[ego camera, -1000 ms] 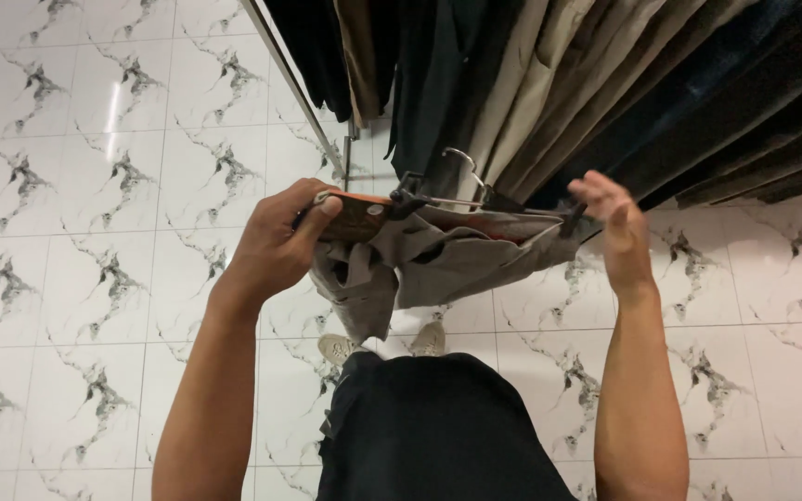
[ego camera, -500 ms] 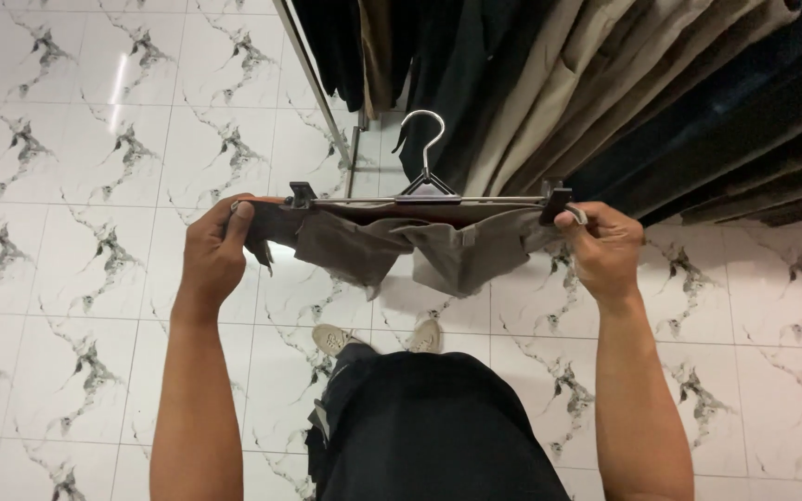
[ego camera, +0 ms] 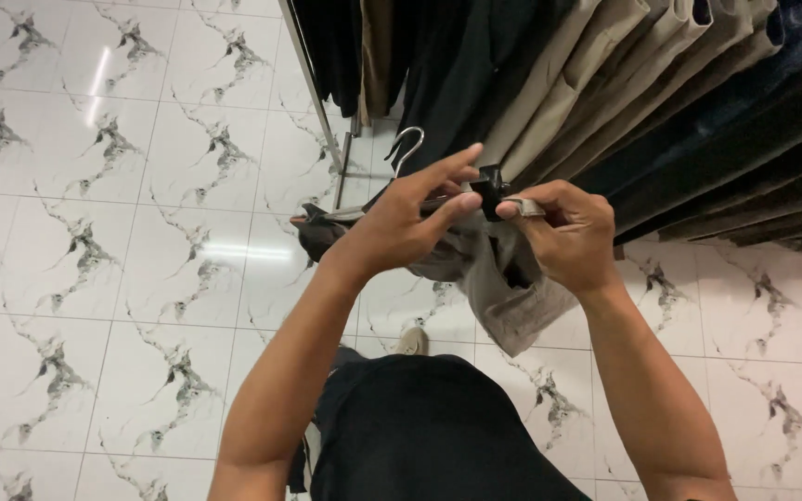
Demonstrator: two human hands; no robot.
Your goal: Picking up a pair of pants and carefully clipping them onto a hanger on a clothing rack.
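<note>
Both hands met at the right end of a clip hanger (ego camera: 438,199) held out over the white marbled floor tiles (ego camera: 113,241); the left hand (ego camera: 399,223) lay across the bar with its fingers stretched toward the black clip (ego camera: 489,190), loosely curled about the cloth below, the index finger lifted free; the right hand (ego camera: 573,237) was closed on that same end, thumb and forefinger pinched together on the waistband edge of a grey-brown garment (ego camera: 503,288) just beside the clip; whether the clip itself was sprung open or biting the cloth could not be told, as the fingers covered it; the garment hung bunched under the bar, a fold dropping on the near right; its left end sat at the far clip (ego camera: 313,223), seemingly already fastened; judged so, one side was done and the right side was in hand, with hanging on the rail left; the metal hook (ego camera: 407,147) stood upright, free of the rack (ego camera: 313,83), where dark and beige trousers (ego camera: 605,83) hung close on the far right
</note>
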